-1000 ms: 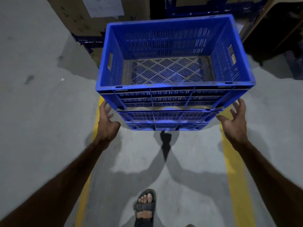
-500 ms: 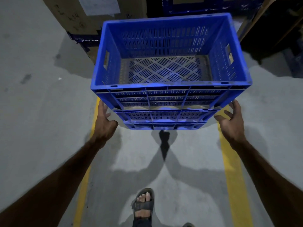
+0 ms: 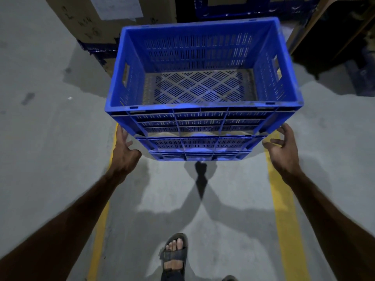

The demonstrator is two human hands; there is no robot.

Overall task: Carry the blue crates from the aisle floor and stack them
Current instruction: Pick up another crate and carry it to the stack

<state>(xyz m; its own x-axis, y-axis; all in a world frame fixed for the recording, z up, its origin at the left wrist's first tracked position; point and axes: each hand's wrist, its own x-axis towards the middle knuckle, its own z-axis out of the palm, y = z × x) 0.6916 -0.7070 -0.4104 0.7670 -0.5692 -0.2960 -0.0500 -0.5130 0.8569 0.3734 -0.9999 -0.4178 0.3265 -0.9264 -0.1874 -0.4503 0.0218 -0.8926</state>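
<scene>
While both hands are open and hold nothing, the top blue slotted plastic crate [image 3: 203, 78] sits on a lower blue crate [image 3: 199, 148] of the same kind, on the grey concrete aisle floor [image 3: 40, 138] between two yellow painted lines [image 3: 284, 209]. The left hand [image 3: 124, 155] is just beside the left near corner of the stack, fingers spread, perhaps brushing it — I cannot tell if it touches. The right hand [image 3: 282, 151] is near the right corner, fingers curled, apart from the plastic.

The risk I see is in the seating. If the upper crate is not fully settled on the rim below, it can slip or tip when another crate comes on top. The stack stands close to brown cardboard boxes [image 3: 97, 23] behind it, so a push forward could knock it against them. A sandalled foot [image 3: 174, 256] is near the stack's front; a falling crate could land on it.
</scene>
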